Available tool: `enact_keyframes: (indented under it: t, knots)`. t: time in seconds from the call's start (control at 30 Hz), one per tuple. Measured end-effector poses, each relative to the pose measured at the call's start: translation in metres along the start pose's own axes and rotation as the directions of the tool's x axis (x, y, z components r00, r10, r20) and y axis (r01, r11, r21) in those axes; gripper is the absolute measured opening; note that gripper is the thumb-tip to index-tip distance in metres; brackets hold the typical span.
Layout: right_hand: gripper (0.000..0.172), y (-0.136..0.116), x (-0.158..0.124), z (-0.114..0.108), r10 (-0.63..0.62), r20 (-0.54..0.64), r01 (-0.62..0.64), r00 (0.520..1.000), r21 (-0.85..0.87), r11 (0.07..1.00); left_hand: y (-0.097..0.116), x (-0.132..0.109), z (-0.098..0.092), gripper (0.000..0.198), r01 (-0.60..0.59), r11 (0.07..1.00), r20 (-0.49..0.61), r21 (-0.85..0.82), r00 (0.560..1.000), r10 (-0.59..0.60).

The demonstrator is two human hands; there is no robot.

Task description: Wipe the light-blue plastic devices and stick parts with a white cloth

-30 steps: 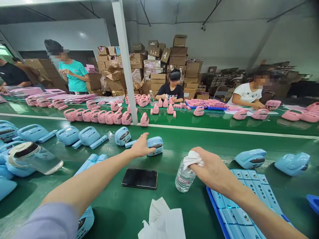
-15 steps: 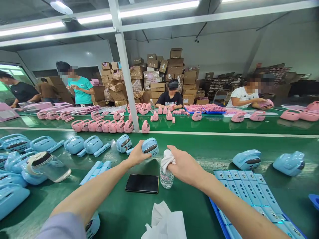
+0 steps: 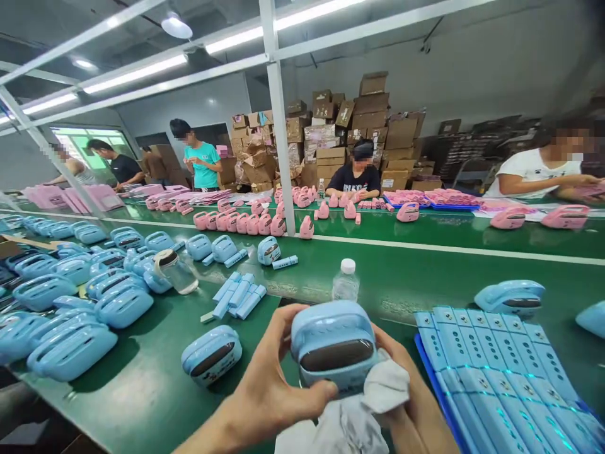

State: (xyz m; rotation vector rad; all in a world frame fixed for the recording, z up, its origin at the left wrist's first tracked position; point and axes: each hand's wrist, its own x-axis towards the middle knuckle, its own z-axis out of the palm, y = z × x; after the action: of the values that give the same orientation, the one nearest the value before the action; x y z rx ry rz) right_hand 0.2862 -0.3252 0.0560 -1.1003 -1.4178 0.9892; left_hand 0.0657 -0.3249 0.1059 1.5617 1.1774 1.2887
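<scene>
- Left hand (image 3: 278, 388): grip closed on left side of blue handled housing (image 3: 333, 343), thumb across lower front.
- Right hand (image 3: 416, 388): grip closed on white cloth (image 3: 387, 381) at housing's lower right.
- Housing: raised above green worktop (image 3: 146, 394), handle up.
- Capped bottle (image 3: 346, 285): upright, beyond housing.
- Blue tray (image 3: 432, 375): right, loaded with strips (image 3: 501, 384).

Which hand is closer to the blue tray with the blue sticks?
The right. The right hand, with the white cloth, is just left of the tray; the left hand is farther left, gripping the blue case.
</scene>
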Motion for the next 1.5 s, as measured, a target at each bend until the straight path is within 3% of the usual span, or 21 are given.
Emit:
enact_keyframes:
  t: [0.1,0.17,0.23,0.37,0.6,0.8,0.9,0.97,1.03,1.13,1.2,1.3,1.4,1.43,1.5]
  knots:
    - [0.066,-0.002,-0.005,0.006,0.107,0.194,-0.152,0.975,0.234,0.96,-0.015,-0.027,0.025,0.077,0.098,0.963,-0.004,-0.249,0.995,-0.103]
    - [0.075,0.0,-0.01,0.001,0.215,0.225,-0.269,0.95,0.247,0.931,-0.024,-0.037,0.036,0.075,0.107,0.922,0.013,-0.373,0.994,-0.11]
    - [0.085,0.004,-0.017,-0.005,0.264,0.209,-0.309,0.942,0.226,0.924,-0.033,-0.044,0.044,0.073,0.105,0.897,0.043,-0.428,0.994,-0.096]
    - [0.083,0.017,-0.027,-0.007,0.245,0.177,-0.284,0.953,0.249,0.926,-0.045,-0.053,0.052,0.079,0.135,0.889,0.054,-0.437,0.991,-0.124]
    - [0.059,0.019,-0.029,-0.002,0.184,0.105,-0.208,0.977,0.298,0.931,-0.043,-0.051,0.058,0.071,0.113,0.876,-0.004,-0.468,0.992,-0.129]
    - [0.065,0.009,-0.027,0.002,0.178,0.118,-0.204,0.977,0.276,0.939,-0.049,-0.052,0.061,0.069,0.08,0.896,-0.075,-0.438,0.989,-0.125]
    - [0.069,0.02,-0.025,-0.001,0.203,0.162,-0.243,0.966,0.289,0.926,-0.055,-0.051,0.057,0.073,0.032,0.92,-0.019,-0.39,0.999,-0.043]
    - [0.066,0.032,-0.023,-0.009,0.252,0.166,-0.287,0.953,0.24,0.927,-0.055,-0.05,0.055,0.078,0.033,0.944,0.013,-0.328,0.999,-0.031]
    - [0.06,0.042,-0.02,-0.02,0.288,0.034,-0.289,0.957,0.053,0.956,-0.054,-0.05,0.055,0.081,0.095,0.957,-0.015,-0.276,0.995,-0.103]
    - [0.051,0.041,-0.019,-0.025,0.136,-0.268,-0.225,0.954,-0.337,0.914,-0.053,-0.051,0.062,0.084,0.214,0.947,-0.086,-0.24,0.967,-0.24]
    - [0.04,0.029,-0.024,-0.012,0.003,-0.355,-0.18,0.935,-0.466,0.866,-0.054,-0.051,0.069,0.084,0.231,0.95,-0.122,-0.211,0.958,-0.26]
    - [0.024,0.012,-0.036,0.02,-0.264,-0.279,0.076,0.923,-0.541,0.838,-0.061,-0.052,0.075,0.082,0.112,0.991,-0.172,-0.072,0.977,-0.123]
    - [0.038,0.011,-0.043,0.038,-0.572,-0.09,0.424,0.816,-0.58,0.696,-0.068,-0.053,0.075,0.077,-0.008,1.0,-0.167,0.021,0.986,0.011]
    - [0.038,0.015,-0.043,0.036,-0.608,-0.087,0.438,0.789,-0.613,0.657,-0.071,-0.054,0.074,0.077,-0.04,0.998,-0.171,0.04,0.984,0.046]
    - [0.029,0.022,-0.041,0.027,-0.554,-0.182,0.301,0.813,-0.683,0.665,-0.076,-0.056,0.074,0.083,-0.123,0.987,-0.181,0.102,0.974,0.14]
